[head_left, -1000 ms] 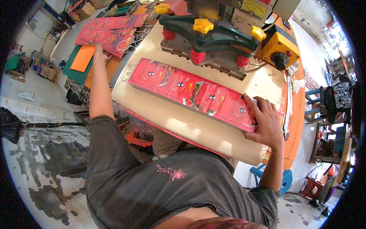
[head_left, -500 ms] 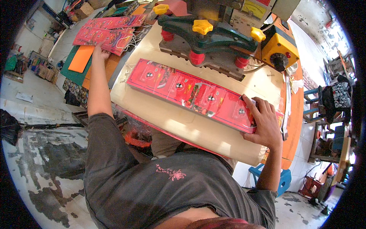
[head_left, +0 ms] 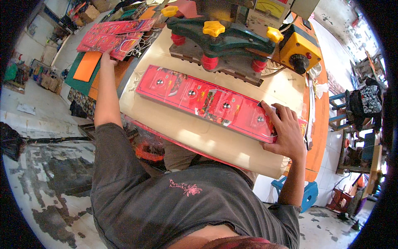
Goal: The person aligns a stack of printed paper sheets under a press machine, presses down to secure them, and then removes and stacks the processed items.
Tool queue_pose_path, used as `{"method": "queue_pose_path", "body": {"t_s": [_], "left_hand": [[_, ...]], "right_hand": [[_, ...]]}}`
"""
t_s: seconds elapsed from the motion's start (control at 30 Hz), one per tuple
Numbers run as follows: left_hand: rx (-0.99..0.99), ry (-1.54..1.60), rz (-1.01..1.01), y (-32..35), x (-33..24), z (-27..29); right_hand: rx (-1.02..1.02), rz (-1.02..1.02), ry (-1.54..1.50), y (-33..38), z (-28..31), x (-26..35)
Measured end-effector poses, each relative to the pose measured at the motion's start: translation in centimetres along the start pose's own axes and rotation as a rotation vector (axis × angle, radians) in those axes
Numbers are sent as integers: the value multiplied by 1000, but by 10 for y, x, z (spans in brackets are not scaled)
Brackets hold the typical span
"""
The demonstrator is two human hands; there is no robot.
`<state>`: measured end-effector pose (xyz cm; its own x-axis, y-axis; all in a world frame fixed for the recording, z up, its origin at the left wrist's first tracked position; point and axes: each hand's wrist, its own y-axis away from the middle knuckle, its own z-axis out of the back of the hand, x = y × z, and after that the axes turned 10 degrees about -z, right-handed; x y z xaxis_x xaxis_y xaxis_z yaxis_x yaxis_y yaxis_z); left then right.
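The counter (head_left: pixel 215 143) is pale beige w/ a rounded near edge, filling the middle of my view. At its far side sits a green press machine (head_left: pixel 226 39) w/ yellow knobs and red posts; a yellow box w/ a black dial is just right of it. Across the counter, left-far to right-near, lies a long red packaging strip (head_left: pixel 199 99), flat, w/ small round bits along it. My right hand (head_left: pixel 286 133) rests on the strip's right end, fingers (head_left: pixel 269 114) spread and pressing down on top, not curled round it. My left hand (head_left: pixel 107 60) is stretched far left, off the counter, touching the near edge of a stack of red cards (head_left: pixel 112 39); can't tell if those fingers grip or just touch. An orange sheet (head_left: pixel 87 66) lies just left of that hand.
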<state>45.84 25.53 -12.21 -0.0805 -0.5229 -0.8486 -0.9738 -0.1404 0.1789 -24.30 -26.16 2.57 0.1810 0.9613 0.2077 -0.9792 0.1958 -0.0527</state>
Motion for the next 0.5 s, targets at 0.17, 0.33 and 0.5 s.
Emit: {"method": "queue_pose_path", "body": {"t_s": [0.17,0.33,0.5], "left_hand": [[27,47,-139,28,12,1],[65,-40,-156,60,-8,20],[156,-37,-210,90,-29,43]], "right_hand": [[-1,-8,8,-1,-1,1],[14,-12,16,-1,-2,2],[5,-8,19,-1,-4,1]]}}
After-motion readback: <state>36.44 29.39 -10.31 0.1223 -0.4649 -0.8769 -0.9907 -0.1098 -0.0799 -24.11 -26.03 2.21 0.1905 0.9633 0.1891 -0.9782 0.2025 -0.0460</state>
